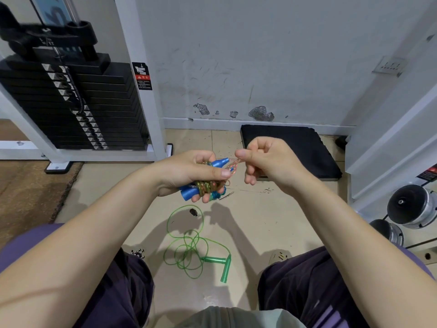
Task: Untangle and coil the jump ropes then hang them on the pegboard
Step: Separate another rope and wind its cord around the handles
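Seeing L hand (189,171) gripping blue-handled jump rope (208,183), coiled w/ orange cord. R hand (267,159) pinching a cord loop beside blue handle tip. Green jump rope (189,249) lying tangled on floor tiles (260,221), btwn knees.

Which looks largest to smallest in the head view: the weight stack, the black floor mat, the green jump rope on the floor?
1. weight stack
2. black floor mat
3. green jump rope
The stack's nearness may inflate its apparent size.
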`<state>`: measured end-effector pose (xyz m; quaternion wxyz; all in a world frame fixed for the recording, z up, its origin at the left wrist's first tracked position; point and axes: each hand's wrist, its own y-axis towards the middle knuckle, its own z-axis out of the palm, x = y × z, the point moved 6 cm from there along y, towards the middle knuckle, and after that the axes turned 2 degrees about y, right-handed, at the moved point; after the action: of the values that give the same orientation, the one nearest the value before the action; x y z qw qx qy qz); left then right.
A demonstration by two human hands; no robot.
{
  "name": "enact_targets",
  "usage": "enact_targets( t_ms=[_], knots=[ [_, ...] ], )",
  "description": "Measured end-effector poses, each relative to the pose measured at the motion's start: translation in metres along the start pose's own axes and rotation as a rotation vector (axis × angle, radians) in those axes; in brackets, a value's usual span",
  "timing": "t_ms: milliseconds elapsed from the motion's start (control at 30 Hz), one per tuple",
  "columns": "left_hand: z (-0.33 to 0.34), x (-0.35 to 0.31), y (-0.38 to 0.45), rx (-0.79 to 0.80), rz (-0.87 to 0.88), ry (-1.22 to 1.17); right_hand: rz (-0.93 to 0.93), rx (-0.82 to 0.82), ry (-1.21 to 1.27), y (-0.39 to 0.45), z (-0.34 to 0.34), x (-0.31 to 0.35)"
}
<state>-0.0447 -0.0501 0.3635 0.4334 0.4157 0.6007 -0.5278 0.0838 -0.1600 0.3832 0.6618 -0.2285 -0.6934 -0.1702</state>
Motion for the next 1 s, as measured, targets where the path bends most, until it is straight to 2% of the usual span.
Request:
enact_targets(
  t_ms=[100, 200, 367, 467, 567, 633, 733, 833, 1000],
  knots=[
    [0.003, 0.001, 0.001, 0.019, 0.003, -0.044, -0.039, -0.087, 0.012, 0.005, -0.005, -0.001],
    [-0.004, 0.006, 0.004, -0.060, -0.001, -0.026, -0.053, -0.129, 0.010, 0.008, -0.010, -0.002],
    [-0.021, 0.024, 0.010, -0.154, -0.122, 0.053, -0.019, -0.171, -0.118, 0.017, -0.020, -0.012],
    [-0.039, 0.032, 0.027, -0.265, -0.165, 0.131, 0.045, -0.200, -0.235, 0.035, -0.030, -0.022],
    [-0.056, 0.042, 0.056, -0.447, -0.139, 0.166, 0.093, -0.252, -0.224, 0.059, -0.040, -0.042],
    [-0.062, 0.068, 0.076, -0.567, -0.132, 0.144, 0.157, -0.277, -0.161, 0.072, -0.044, -0.073],
    [-0.056, 0.141, 0.108, -0.633, -0.191, 0.100, 0.307, -0.284, -0.091, 0.083, -0.042, -0.153],
    [-0.042, 0.226, 0.143, -0.649, -0.313, 0.084, 0.462, -0.330, 0.009, 0.088, -0.044, -0.244],
    [-0.031, 0.314, 0.219, -0.613, -0.326, 0.121, 0.574, -0.471, 0.127, 0.108, -0.064, -0.345]
  ],
)
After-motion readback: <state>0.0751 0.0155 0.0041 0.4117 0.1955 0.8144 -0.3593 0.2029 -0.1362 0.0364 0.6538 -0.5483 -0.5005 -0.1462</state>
